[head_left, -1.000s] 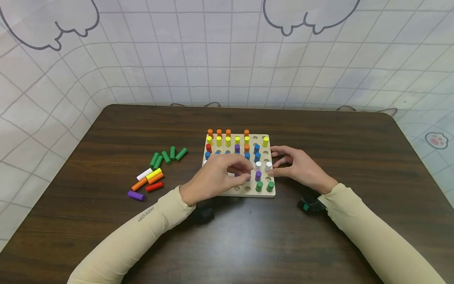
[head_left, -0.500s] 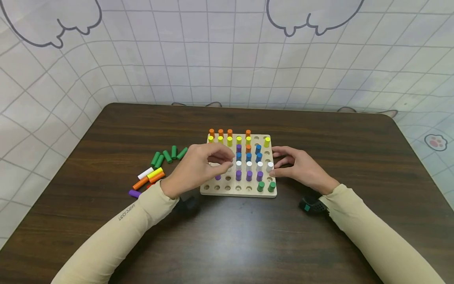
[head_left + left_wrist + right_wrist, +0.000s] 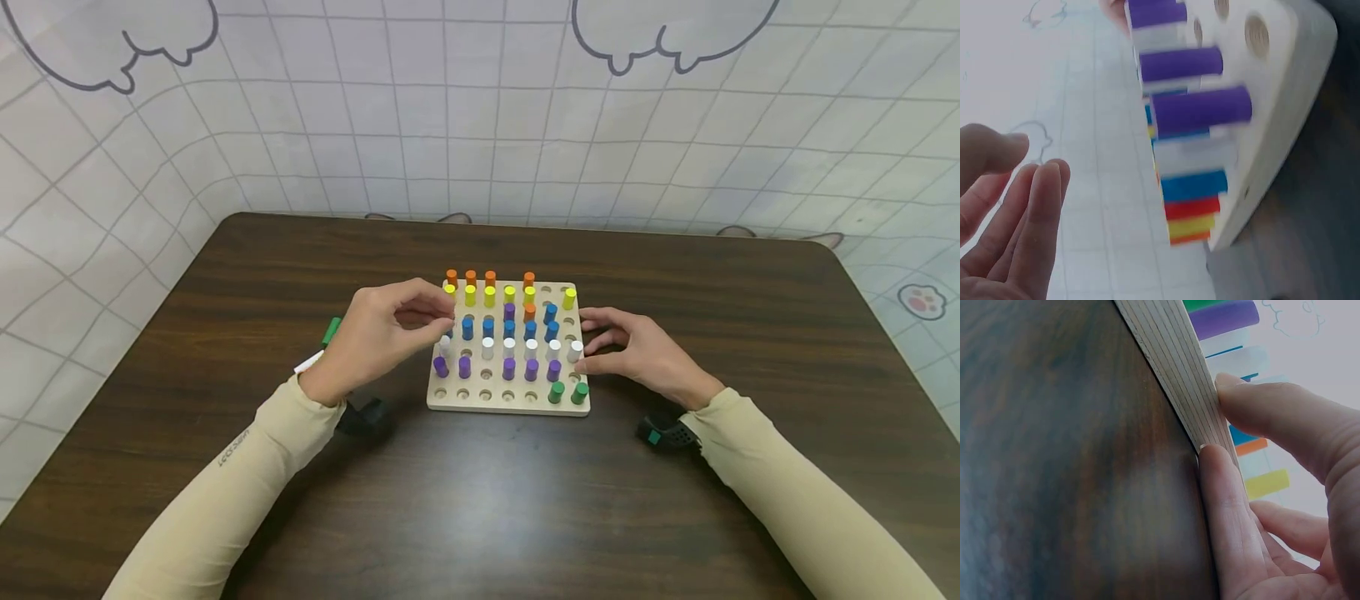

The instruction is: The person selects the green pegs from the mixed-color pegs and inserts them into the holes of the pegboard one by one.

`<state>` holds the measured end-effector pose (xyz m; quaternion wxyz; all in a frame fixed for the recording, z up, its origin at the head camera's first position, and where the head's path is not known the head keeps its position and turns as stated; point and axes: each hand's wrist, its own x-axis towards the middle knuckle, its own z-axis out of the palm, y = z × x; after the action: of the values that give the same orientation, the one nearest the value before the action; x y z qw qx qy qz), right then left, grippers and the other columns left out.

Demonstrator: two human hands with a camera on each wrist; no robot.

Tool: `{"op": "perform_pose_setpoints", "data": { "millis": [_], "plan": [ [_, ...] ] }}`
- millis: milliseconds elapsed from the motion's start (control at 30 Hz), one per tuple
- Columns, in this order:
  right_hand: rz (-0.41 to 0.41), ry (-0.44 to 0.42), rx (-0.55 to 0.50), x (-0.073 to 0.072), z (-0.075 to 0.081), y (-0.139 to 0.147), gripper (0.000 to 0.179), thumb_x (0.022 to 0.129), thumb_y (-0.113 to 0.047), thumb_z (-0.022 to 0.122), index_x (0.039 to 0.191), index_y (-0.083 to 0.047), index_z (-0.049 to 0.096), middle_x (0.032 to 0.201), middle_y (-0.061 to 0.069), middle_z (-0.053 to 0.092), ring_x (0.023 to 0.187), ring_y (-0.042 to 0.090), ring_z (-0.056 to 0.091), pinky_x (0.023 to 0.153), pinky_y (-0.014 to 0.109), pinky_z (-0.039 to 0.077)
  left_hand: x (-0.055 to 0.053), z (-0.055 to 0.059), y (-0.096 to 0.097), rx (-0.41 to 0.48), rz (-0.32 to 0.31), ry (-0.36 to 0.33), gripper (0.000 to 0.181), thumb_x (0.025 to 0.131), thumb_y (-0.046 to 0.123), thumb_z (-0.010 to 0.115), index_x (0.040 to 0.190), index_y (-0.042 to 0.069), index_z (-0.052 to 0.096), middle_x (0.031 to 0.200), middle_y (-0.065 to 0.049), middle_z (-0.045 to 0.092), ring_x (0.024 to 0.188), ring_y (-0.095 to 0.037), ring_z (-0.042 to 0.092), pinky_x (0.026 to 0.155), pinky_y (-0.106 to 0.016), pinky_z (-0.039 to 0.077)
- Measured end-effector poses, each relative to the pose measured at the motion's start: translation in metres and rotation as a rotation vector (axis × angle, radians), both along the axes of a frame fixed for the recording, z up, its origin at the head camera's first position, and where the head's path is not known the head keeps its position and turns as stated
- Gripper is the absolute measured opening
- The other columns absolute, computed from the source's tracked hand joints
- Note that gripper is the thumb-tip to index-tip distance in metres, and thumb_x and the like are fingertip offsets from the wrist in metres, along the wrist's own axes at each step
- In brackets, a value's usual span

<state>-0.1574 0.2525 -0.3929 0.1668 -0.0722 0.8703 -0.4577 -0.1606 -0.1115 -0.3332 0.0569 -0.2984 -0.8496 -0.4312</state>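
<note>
My left hand is raised over the left side of the wooden pegboard, thumb and fingertips apart. Nothing shows between them in the left wrist view, where purple pegs stand to the right of the hand. At the board's right edge, my right hand touches it with thumb and fingers. In the right wrist view the thumb lies on the top edge and a finger presses the side wall. Rows of orange, yellow, blue, white, purple and green pegs stand upright in the board.
A loose green peg and a white peg peek out from behind my left hand on the dark wooden table. Bare holes line most of the front row. A patterned sheet hangs behind the table.
My left hand has moved left from the board's middle to its left side, uncovering purple, white and blue pegs and covering most of the loose ones. My right hand stays at the board's edge.
</note>
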Motion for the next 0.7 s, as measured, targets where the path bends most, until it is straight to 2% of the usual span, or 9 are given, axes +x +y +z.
{"op": "perform_pose_setpoints", "data": {
  "millis": [100,167,333,400,500,600,700],
  "plan": [
    [0.001,-0.004,0.007,-0.001,0.0,0.0,0.085,0.081,-0.041,0.088,0.153,-0.021,0.047,0.138,0.005,0.065,0.111,0.019,0.068,0.103,0.034,0.047,-0.004,0.003,-0.01,0.002,0.02,0.005,0.018,0.09,0.009,0.079,0.108,0.01,0.074,0.103,-0.004,0.079,0.09,-0.015,0.076,0.087,-0.035,0.065],
    [0.003,-0.003,0.013,-0.001,0.0,-0.001,0.085,0.081,-0.043,0.088,0.153,-0.022,0.047,0.137,0.004,0.065,0.111,0.019,0.068,0.103,0.034,0.047,-0.007,0.005,-0.018,-0.01,0.058,0.015,0.018,0.091,0.011,0.079,0.109,0.012,0.073,0.104,-0.003,0.078,0.09,-0.014,0.075,0.087,-0.035,0.065],
    [0.01,0.004,0.018,-0.002,0.001,0.0,0.084,0.082,-0.044,0.087,0.153,-0.022,0.047,0.136,0.004,0.065,0.111,0.019,0.068,0.104,0.035,0.047,-0.014,0.011,-0.039,-0.009,0.159,-0.003,0.018,0.093,0.017,0.078,0.11,0.014,0.074,0.105,-0.002,0.078,0.09,-0.006,0.074,0.084,-0.017,0.06],
    [0.009,0.005,0.021,-0.002,0.001,0.0,0.084,0.082,-0.043,0.087,0.153,-0.022,0.047,0.136,0.004,0.066,0.111,0.019,0.068,0.105,0.036,0.045,-0.016,0.012,-0.047,0.001,0.195,-0.038,0.018,0.094,0.021,0.077,0.111,0.015,0.074,0.107,-0.002,0.077,0.09,-0.003,0.073,0.083,-0.011,0.057],
    [0.009,0.003,0.022,-0.003,0.001,0.0,0.084,0.082,-0.043,0.087,0.153,-0.022,0.047,0.136,0.004,0.066,0.111,0.018,0.068,0.107,0.038,0.044,-0.02,0.013,-0.059,0.006,0.244,-0.109,0.02,0.094,0.026,0.077,0.112,0.018,0.073,0.109,0.0,0.076,0.091,0.0,0.072,0.084,-0.01,0.057],
    [0.009,-0.002,0.02,-0.003,0.0,0.0,0.085,0.082,-0.042,0.087,0.153,-0.021,0.047,0.137,0.004,0.066,0.111,0.018,0.069,0.106,0.037,0.045,-0.024,0.013,-0.071,-0.021,0.275,-0.159,0.023,0.095,0.032,0.076,0.115,0.02,0.073,0.111,0.0,0.076,0.093,0.0,0.072,0.084,-0.011,0.056],
    [0.009,-0.005,0.019,-0.003,0.0,0.0,0.085,0.082,-0.042,0.087,0.153,-0.021,0.046,0.137,0.004,0.065,0.11,0.018,0.069,0.105,0.036,0.045,-0.029,0.012,-0.082,-0.065,0.294,-0.181,0.026,0.094,0.036,0.076,0.116,0.022,0.073,0.111,0.001,0.077,0.092,0.002,0.072,0.083,-0.011,0.054]
  ]
}}
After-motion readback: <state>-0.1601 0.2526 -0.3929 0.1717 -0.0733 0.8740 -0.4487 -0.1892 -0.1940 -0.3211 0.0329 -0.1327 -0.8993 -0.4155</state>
